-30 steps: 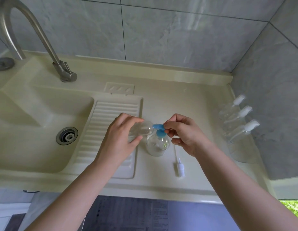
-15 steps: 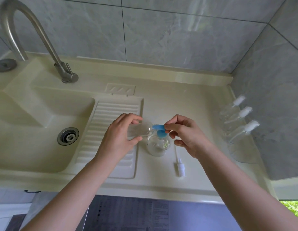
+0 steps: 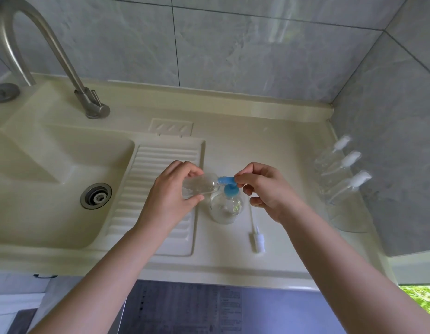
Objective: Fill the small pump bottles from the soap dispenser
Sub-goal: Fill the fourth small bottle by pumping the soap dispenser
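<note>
"What was the left hand (image 3: 171,196) doing?"

"It gripped a small clear bottle (image 3: 200,186), fingers curled over the top and thumb underneath. The bottle lay almost on its side above the counter (image 3: 269,145), its open mouth meeting the blue spout (image 3: 226,180) of the soap dispenser (image 3: 226,208)."

"And the right hand (image 3: 264,189)?"

"Its thumb and forefinger were closed narrowly on the far end of the blue spout, the other fingers curled loosely below. Whether it was pressing down could not be told."

"Any writing on the dispenser?"

"None that could be read. It was a round clear bottle standing on the counter just right of the ribbed draining board (image 3: 161,189). A sheet with printed lines showed below the counter edge, too blurred to read."

"How did the arms lie?"

"Both bare forearms came up from the bottom corners, the wrists converging over the dispenser."

"Where were the other bottles?"

"Three pump bottles (image 3: 339,169) with white tops stood in a row against the right wall, well apart from the hands. A loose white pump (image 3: 257,237) with its tube lay flat on the counter, just right of the dispenser."

"And the sink?"

"The sink (image 3: 52,189) sat at the left with its metal drain (image 3: 96,195), the tap (image 3: 64,59) curving over it."
</note>
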Available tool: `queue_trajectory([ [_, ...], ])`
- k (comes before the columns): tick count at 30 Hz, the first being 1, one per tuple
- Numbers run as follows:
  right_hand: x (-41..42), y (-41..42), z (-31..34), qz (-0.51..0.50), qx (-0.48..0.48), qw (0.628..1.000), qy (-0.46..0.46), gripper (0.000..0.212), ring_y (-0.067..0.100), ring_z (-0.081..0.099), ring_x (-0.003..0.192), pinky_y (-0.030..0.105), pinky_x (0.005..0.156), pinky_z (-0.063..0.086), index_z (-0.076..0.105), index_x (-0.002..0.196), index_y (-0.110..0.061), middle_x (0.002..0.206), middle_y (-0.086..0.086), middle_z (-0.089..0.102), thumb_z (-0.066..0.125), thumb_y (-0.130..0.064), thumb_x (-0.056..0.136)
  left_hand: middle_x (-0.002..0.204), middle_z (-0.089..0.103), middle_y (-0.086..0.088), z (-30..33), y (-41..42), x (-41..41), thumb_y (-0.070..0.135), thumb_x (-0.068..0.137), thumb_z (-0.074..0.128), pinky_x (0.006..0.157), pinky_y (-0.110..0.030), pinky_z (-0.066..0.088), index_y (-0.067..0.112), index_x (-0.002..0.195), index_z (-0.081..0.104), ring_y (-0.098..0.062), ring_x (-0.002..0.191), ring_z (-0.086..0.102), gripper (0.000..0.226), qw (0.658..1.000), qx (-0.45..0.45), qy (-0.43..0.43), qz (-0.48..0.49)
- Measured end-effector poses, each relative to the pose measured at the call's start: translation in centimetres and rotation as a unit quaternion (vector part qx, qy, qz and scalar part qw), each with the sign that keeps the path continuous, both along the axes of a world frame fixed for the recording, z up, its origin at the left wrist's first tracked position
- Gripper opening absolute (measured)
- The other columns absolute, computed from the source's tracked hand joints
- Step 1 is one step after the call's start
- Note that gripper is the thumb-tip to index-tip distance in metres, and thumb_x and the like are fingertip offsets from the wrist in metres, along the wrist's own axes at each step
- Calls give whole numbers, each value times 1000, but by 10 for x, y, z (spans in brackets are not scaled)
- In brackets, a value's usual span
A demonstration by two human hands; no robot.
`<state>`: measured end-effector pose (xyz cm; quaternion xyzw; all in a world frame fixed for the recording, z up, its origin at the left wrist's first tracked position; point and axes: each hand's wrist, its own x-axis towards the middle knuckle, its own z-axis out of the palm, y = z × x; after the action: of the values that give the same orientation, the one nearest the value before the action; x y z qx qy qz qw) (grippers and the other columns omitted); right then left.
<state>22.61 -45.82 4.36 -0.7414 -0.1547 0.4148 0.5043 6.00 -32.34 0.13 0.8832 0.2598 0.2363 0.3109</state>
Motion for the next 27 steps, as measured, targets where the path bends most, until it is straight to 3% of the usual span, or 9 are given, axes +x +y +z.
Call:
queue_trajectory([
  [27,2,3,0,-8,-3,1000,14,18,13,39,58,23,49,29,63,70,-13,65,0,56,64,-3,85,104,56,13,0,-4,0,10,66,88,84,-4,36,27,103,61,3,97,54,49,1000,2,13,5],
])
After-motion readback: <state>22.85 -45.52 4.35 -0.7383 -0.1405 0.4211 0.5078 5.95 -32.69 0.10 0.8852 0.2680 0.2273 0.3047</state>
